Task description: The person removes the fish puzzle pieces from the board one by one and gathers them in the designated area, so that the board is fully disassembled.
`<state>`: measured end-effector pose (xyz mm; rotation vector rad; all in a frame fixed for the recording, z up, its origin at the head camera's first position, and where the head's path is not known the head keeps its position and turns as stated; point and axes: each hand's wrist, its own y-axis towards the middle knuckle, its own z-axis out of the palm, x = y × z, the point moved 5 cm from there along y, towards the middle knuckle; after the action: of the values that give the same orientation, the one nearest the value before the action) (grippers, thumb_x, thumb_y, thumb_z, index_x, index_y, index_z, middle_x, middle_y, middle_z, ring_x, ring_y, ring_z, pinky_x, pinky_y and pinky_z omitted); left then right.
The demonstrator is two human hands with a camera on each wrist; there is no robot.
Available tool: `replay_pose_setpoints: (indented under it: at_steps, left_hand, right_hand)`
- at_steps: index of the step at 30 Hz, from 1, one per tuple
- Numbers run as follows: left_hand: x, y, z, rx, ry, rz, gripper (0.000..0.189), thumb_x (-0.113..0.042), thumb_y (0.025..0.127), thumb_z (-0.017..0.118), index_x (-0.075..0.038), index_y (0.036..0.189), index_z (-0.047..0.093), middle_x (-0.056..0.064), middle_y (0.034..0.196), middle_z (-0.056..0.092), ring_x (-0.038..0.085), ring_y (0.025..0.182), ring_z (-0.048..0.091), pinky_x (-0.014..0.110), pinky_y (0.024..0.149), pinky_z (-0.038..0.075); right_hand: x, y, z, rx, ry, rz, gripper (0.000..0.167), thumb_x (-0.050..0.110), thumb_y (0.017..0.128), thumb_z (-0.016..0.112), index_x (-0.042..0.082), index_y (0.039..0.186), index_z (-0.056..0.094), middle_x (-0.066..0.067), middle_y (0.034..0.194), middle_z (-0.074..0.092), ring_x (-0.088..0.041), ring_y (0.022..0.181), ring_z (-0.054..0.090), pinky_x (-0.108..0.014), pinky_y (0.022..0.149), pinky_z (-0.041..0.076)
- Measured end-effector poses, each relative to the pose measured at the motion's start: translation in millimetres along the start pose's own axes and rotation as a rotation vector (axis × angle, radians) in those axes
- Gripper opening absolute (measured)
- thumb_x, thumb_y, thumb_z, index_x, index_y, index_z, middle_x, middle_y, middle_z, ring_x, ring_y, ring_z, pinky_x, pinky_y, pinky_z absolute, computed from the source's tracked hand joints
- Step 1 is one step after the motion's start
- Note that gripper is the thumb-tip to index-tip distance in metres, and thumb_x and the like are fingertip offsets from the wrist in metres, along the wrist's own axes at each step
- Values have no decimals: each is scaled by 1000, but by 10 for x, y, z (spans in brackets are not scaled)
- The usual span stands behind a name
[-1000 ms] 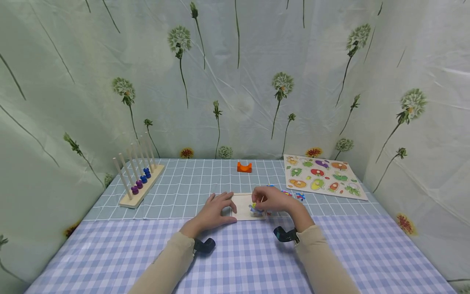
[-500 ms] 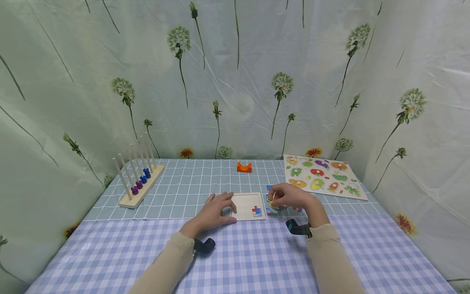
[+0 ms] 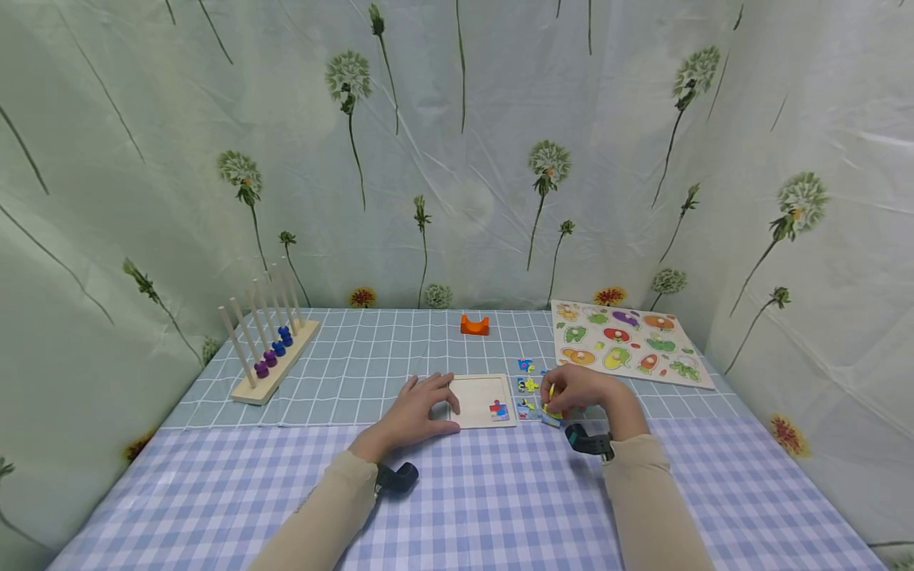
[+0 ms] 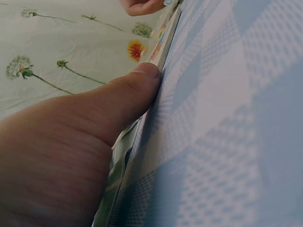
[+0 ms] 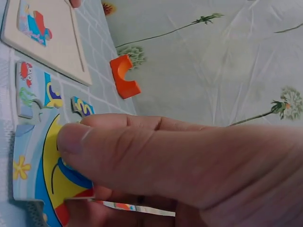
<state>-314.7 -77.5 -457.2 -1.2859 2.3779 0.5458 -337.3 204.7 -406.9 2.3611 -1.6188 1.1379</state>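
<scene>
My left hand (image 3: 417, 408) rests at the left side of a shallow wooden puzzle tray (image 3: 471, 379), fingers spread and loosely bent. In the left wrist view, its thumb (image 4: 135, 87) touches the tray's near edge. One red and blue jigsaw piece (image 3: 499, 411) lies in the tray's near right corner. To the right of the tray, my right hand (image 3: 581, 387) pinches a yellow and blue jigsaw piece with a starfish (image 5: 31, 163), low over the table. Next to it lies a jigsaw piece with a crab (image 5: 24, 90). Fingers hide part of the held piece.
More loose pieces (image 3: 527, 385) lie right of the tray. A vegetable puzzle board (image 3: 628, 341) stands at the back right. An orange arch block (image 3: 474, 325) is at the back. A wooden peg stand (image 3: 286, 361) with purple and blue beads stands at the left.
My right hand has moved right from above the tray, carrying the yellow and blue jigsaw piece to beside the loose pieces. The piece in the tray's corner has come into view. My left hand stays put.
</scene>
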Motion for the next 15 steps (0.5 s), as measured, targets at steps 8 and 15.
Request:
replay_pose_setpoints:
  at_steps: [8,15]
  left_hand:
    - [4,2,2,-2,1,0,19,-44,83,79,-34,92,65,8,158,43,37,150,32,70,120,11]
    - [6,0,0,-4,-4,0,19,-44,83,79,-34,91,65,8,158,43,37,150,32,69,120,10]
  right_hand:
    - [-33,19,28,-10,-11,28,9,8,85,75,10,88,67,0,76,61,-16,69,54,-27,65,43]
    - [-47,32,29,-43,-28,45,9,10,85,76,12,88,68,0,79,61,-16,72,55,-27,67,45]
